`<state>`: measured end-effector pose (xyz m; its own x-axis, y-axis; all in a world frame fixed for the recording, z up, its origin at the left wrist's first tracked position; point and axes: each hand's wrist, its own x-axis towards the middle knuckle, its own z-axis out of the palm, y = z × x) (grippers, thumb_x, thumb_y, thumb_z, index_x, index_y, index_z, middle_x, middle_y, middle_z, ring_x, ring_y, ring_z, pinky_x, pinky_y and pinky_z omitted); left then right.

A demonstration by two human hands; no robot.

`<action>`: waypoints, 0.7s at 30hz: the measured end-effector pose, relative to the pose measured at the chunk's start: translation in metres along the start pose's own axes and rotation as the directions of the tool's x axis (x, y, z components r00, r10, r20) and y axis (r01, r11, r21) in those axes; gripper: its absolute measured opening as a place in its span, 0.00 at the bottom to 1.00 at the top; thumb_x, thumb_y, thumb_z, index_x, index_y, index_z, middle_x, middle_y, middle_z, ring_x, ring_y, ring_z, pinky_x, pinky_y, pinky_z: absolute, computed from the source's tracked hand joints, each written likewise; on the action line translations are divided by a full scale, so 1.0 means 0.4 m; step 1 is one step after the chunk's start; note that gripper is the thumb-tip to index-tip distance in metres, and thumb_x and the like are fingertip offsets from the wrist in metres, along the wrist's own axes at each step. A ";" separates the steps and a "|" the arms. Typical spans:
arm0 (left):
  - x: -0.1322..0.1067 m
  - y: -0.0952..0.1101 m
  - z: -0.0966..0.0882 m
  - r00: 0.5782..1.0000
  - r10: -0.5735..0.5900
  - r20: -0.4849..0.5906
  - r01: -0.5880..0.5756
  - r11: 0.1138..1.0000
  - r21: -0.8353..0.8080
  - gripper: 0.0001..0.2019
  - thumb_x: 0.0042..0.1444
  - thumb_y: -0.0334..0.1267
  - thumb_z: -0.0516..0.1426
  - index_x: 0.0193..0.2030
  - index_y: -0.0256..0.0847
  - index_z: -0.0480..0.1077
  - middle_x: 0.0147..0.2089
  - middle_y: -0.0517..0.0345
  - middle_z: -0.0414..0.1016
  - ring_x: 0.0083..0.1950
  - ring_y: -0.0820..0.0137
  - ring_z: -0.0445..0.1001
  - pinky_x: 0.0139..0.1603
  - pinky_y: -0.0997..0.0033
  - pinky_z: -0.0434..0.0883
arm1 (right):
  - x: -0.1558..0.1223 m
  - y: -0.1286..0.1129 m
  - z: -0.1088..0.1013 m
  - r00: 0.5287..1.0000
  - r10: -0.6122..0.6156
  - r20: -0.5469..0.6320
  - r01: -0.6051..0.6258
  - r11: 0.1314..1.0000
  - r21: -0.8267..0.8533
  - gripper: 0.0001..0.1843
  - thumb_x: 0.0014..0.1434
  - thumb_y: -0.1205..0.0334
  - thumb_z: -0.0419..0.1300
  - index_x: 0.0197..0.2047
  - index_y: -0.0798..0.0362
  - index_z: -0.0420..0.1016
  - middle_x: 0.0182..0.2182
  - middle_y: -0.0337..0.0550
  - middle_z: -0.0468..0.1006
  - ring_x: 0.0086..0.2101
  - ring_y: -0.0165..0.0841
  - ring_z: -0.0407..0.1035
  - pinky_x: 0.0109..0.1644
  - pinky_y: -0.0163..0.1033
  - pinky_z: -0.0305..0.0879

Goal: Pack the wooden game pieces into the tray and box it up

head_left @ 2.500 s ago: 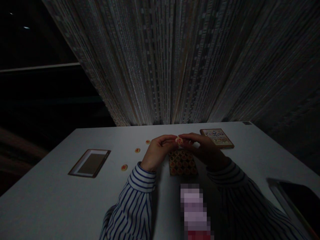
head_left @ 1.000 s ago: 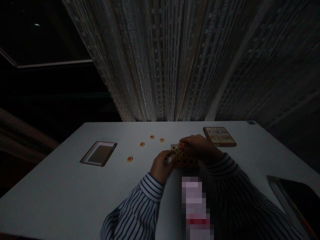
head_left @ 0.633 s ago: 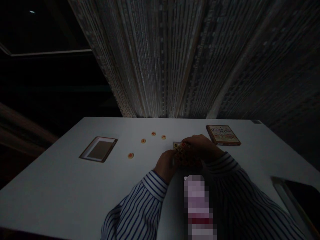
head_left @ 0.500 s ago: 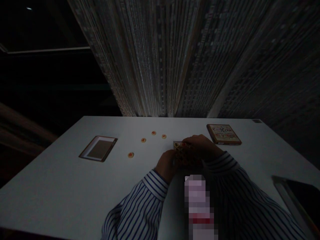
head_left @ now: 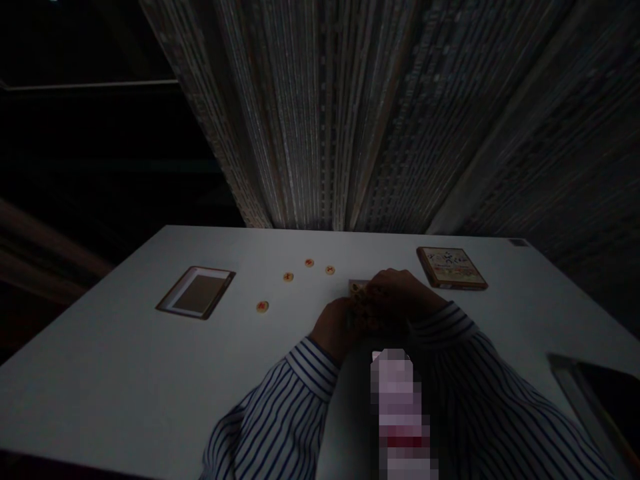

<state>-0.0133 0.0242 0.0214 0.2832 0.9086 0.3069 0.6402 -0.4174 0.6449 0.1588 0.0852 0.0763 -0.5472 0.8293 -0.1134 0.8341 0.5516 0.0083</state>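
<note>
Filling the upper part, a curtain (head_left: 310, 120) hangs behind the white counter (head_left: 135, 380). Dark item (head_left: 607, 393) at right edge, cut off, can't identify. Blurred strip (head_left: 400, 407) between the forearms, unreadable. Brown-edged panel (head_left: 193, 295) lies flat at left; picture box (head_left: 451, 267) lies flat at far right, well apart from the panel.

Both hands are down at the tray, close together. Change: 2.5 s ago they hold one disc up above it; now they are lowered over it. Red-marked disc that shows by the right fingertips a second ago is now covered. So handling looks shifted from the raised disc to the tray itself; whether a disc goes in or comes out, can't tell.

Left hand (head_left: 334, 327) is against the tray's left side, fingertips out of sight, can't tell if clamped on it. Right hand (head_left: 397, 295) curls over the far part from the right, can't tell if it pinches a disc.

Tray (head_left: 353, 283) sits on the counter under and between them, mostly hidden; far left corner shows, some discs visible inside, dim.

Loose discs (head_left: 263, 307): four, red-marked, flat, apart from each other, left of the tray, none touched.
</note>
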 end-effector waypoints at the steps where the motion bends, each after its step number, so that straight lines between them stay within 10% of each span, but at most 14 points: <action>1: 0.000 -0.002 0.001 1.000 0.002 0.002 -0.002 1.000 0.002 0.14 0.46 0.32 0.58 0.42 0.38 0.68 0.44 0.50 0.73 0.45 0.64 0.71 0.47 0.61 0.69 | 0.000 0.000 -0.001 1.000 -0.004 0.011 0.004 1.000 0.002 0.14 0.57 0.57 0.51 0.41 0.50 0.74 0.38 0.48 0.75 0.37 0.33 0.68 0.36 0.36 0.58; 21: 0.002 0.006 -0.008 1.000 0.003 0.003 -0.004 0.999 0.034 0.13 0.47 0.33 0.57 0.42 0.37 0.69 0.44 0.48 0.73 0.45 0.63 0.71 0.47 0.61 0.70 | 0.005 0.007 0.012 0.997 -0.015 0.072 0.013 1.000 0.023 0.16 0.59 0.56 0.47 0.39 0.51 0.73 0.39 0.48 0.74 0.38 0.35 0.68 0.36 0.37 0.59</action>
<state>-0.0137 0.0238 0.0254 0.2879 0.9072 0.3068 0.6630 -0.4200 0.6197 0.1603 0.0880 0.0715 -0.5529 0.8125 -0.1846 0.8283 0.5601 -0.0157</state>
